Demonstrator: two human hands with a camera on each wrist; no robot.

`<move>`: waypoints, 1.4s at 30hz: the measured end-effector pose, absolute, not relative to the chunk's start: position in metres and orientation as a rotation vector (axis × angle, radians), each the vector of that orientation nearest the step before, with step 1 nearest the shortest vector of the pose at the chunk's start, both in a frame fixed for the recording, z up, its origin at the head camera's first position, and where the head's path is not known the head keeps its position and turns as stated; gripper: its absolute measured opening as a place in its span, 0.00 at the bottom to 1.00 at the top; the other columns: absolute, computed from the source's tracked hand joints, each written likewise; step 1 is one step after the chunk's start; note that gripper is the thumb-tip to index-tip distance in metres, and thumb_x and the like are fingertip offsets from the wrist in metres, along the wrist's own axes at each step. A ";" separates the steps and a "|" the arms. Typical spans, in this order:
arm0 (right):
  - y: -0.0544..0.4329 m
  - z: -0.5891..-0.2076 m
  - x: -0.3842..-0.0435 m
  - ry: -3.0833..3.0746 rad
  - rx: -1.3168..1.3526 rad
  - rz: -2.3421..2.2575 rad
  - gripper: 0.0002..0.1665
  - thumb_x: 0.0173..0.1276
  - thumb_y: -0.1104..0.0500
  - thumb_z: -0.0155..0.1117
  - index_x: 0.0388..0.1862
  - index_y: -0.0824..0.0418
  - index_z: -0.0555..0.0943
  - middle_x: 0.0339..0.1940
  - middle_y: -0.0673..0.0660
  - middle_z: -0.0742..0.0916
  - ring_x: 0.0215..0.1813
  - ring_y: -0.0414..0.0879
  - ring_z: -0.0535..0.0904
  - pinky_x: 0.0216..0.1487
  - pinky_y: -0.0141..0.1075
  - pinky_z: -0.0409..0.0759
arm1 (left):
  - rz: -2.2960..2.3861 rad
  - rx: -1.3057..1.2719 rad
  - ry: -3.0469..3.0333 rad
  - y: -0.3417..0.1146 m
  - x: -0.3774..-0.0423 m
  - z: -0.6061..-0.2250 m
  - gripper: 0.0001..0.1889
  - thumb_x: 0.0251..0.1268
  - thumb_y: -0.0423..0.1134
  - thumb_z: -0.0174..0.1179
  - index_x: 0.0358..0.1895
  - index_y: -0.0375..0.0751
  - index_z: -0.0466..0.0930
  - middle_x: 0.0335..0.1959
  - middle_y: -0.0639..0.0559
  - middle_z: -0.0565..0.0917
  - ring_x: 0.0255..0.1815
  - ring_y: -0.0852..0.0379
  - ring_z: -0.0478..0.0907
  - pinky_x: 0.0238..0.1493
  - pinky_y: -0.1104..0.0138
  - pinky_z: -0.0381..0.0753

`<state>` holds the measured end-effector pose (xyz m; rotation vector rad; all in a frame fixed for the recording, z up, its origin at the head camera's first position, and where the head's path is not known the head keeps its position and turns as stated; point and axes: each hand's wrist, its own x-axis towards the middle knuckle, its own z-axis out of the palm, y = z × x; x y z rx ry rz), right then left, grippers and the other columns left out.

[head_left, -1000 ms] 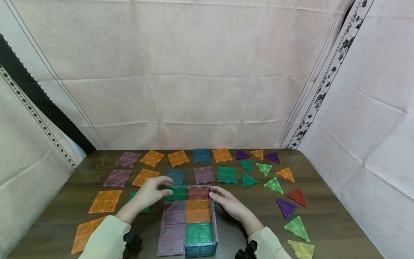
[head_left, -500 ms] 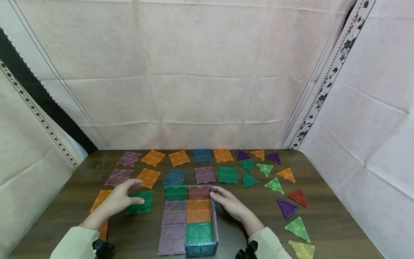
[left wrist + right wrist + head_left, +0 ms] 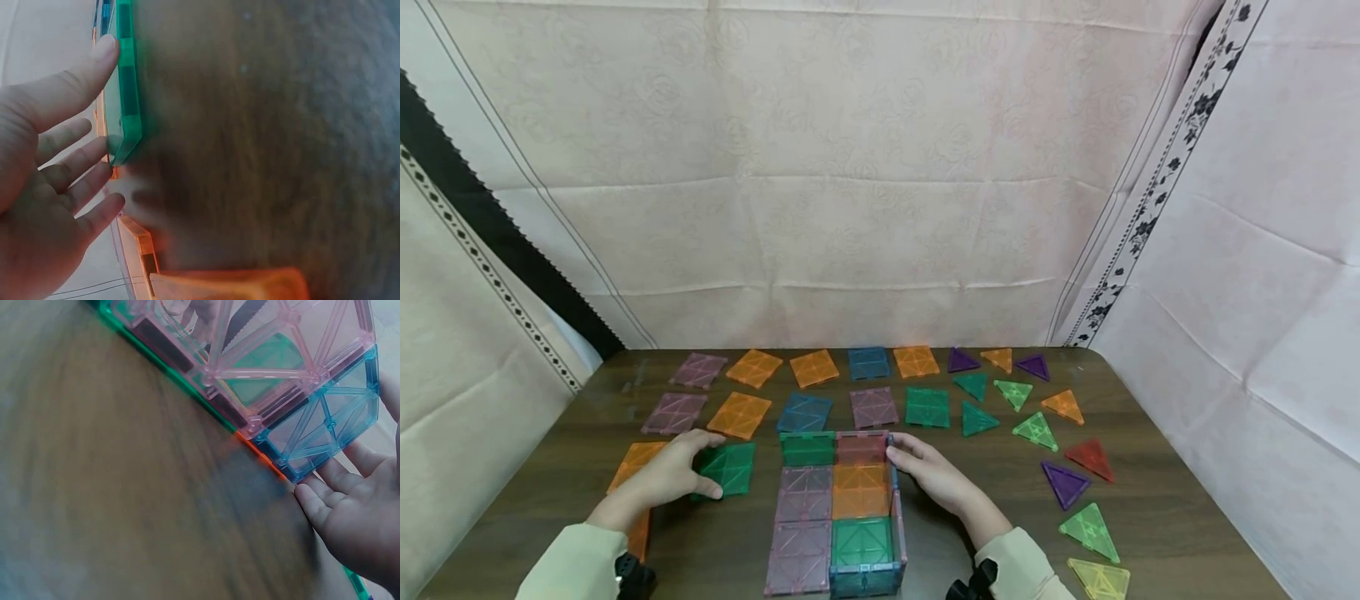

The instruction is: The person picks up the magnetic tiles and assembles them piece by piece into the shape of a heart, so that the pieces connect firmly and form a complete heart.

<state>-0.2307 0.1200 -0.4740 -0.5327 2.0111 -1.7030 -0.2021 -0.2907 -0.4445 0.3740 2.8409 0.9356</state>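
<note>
In the head view my left hand (image 3: 666, 473) spans a green square magnetic tile (image 3: 733, 468), its thumb at the near edge and its fingers past the far edge. In the left wrist view the thumb overlaps the green tile (image 3: 128, 87); the fingers are spread and relaxed. My right hand (image 3: 934, 477) rests its fingertips at the far right corner of a low tile structure (image 3: 805, 492). Seen from the right wrist, those fingertips meet a blue wall tile (image 3: 319, 428) beside a pink one (image 3: 275, 375). The structure has flat purple, orange and green squares with upright walls.
Orange tiles (image 3: 638, 457) lie under and beside my left forearm. Behind the structure are rows of square tiles, including a blue one (image 3: 805, 412) and a green one (image 3: 927, 407). Several triangular tiles, among them a red one (image 3: 1092, 457), lie to the right. Cloth (image 3: 880, 208) hangs behind the table.
My left hand has left the structure's green wall tile, moved left and come down to the loose green square. My right hand stays at the structure's corner.
</note>
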 end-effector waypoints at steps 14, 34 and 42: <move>0.119 -0.475 -0.231 2.004 -0.526 -1.711 0.36 0.76 0.44 0.50 0.73 0.64 0.60 0.68 0.63 0.72 0.72 0.59 0.61 0.71 0.58 0.53 | 0.963 0.266 2.856 -0.285 -0.195 -0.443 0.46 0.38 0.45 0.79 0.63 0.25 0.69 0.50 0.37 0.70 0.50 0.42 0.70 0.51 0.44 0.72; 0.120 -0.472 -0.230 2.015 -0.524 -1.712 0.35 0.76 0.45 0.50 0.73 0.64 0.61 0.65 0.62 0.74 0.70 0.57 0.63 0.71 0.58 0.53 | 1.268 0.013 2.992 -0.245 -0.162 -0.438 0.18 0.59 0.34 0.67 0.52 0.32 0.79 0.47 0.39 0.83 0.44 0.46 0.81 0.41 0.56 0.80; 0.119 -0.470 -0.229 2.012 -0.514 -1.714 0.35 0.76 0.45 0.49 0.73 0.64 0.60 0.67 0.62 0.73 0.71 0.59 0.61 0.71 0.59 0.53 | 1.450 -0.090 2.907 -0.223 -0.154 -0.439 0.17 0.62 0.31 0.64 0.54 0.32 0.76 0.45 0.37 0.85 0.36 0.51 0.84 0.32 0.65 0.82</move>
